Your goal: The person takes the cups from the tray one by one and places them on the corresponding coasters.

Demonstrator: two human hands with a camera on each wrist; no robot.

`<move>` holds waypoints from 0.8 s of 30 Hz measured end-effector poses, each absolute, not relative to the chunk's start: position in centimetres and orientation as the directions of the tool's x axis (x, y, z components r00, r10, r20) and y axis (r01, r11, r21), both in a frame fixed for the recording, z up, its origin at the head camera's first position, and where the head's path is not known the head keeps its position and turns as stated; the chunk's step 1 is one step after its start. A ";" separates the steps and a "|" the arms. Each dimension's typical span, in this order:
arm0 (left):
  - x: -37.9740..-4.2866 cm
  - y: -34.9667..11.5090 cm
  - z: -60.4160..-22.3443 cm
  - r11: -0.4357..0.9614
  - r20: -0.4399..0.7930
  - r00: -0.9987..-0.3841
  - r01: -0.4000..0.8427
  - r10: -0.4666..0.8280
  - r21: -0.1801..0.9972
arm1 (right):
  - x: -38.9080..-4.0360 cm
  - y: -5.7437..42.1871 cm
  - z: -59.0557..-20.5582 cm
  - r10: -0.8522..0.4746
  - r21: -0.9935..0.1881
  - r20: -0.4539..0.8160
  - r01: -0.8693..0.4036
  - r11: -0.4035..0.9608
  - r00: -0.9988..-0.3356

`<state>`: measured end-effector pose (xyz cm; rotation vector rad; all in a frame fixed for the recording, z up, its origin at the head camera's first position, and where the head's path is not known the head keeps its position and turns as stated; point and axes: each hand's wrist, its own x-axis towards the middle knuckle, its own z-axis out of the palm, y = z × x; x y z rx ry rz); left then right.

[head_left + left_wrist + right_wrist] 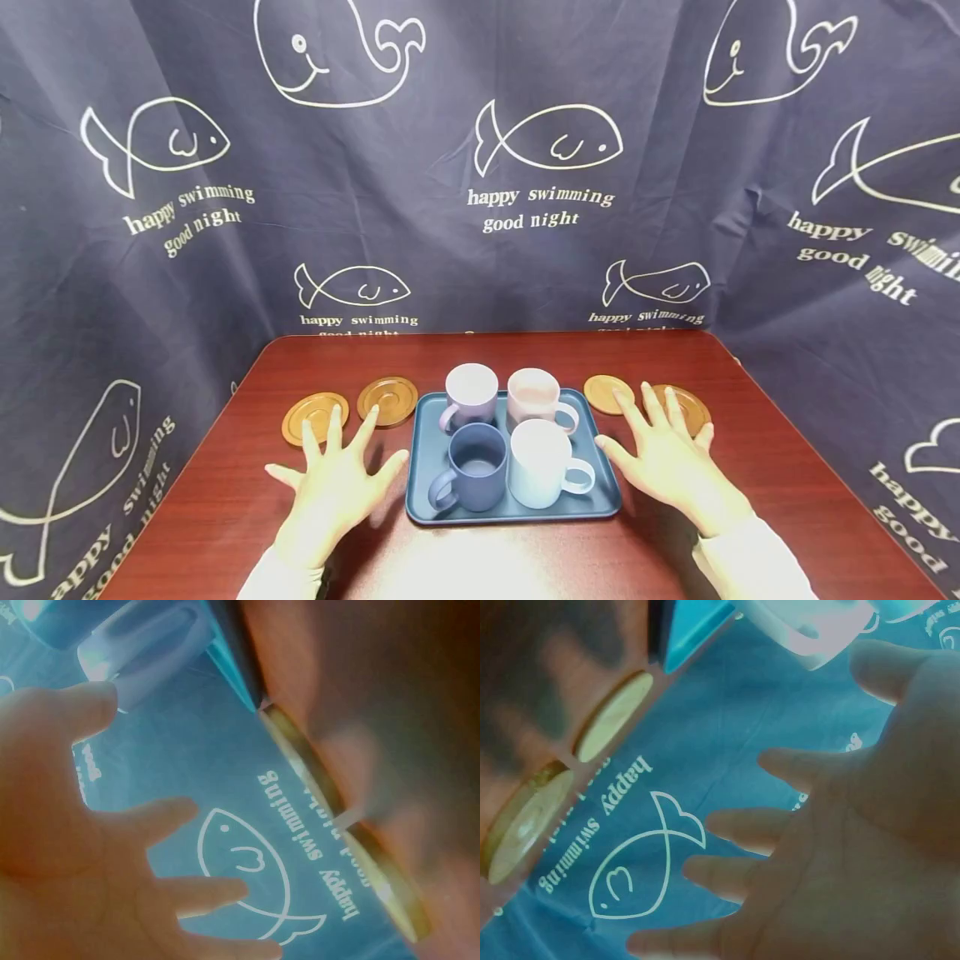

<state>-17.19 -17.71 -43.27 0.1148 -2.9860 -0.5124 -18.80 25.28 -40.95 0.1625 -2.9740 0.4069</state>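
Observation:
My left hand [333,487] is spread with straight fingers left of a blue tray [525,513], holding nothing. On the other side my right hand [675,462] is spread the same way, its fingertips overlapping the right-hand coasters in the head view. Several mugs stand upright on the tray: a lavender mug [472,406] and a pink mug [531,404] behind, a dark blue mug [480,479] and a pale blue mug [536,471] in front. The left mugs' handles point left, the right mugs' handles right. In the left wrist view the thumb overlaps the lavender mug [150,656].
Two round wooden coasters, an outer one [307,417] and an inner one [387,402], lie left of the tray. A plain coaster [602,393] and a grooved coaster [693,408] lie to the right. Dark blue fish-print cloth [442,242] hangs around the reddish-brown table [420,567].

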 end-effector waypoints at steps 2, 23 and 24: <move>-17.5 -17.7 -42.8 0.942 0.110 -0.990 -0.050 -0.092 0.332 | -19.0 25.2 -40.7 -0.091 -0.261 0.149 -0.128 0.957 -0.985; -21.5 -17.3 -38.9 0.929 0.201 -0.978 0.016 -0.063 0.369 | -21.9 25.1 -36.3 -0.102 -0.299 0.097 -0.127 0.946 -0.990; -21.7 -17.3 -38.7 0.931 0.199 -0.978 0.011 -0.066 0.364 | -22.1 25.1 -36.1 -0.101 -0.304 0.093 -0.125 0.944 -0.991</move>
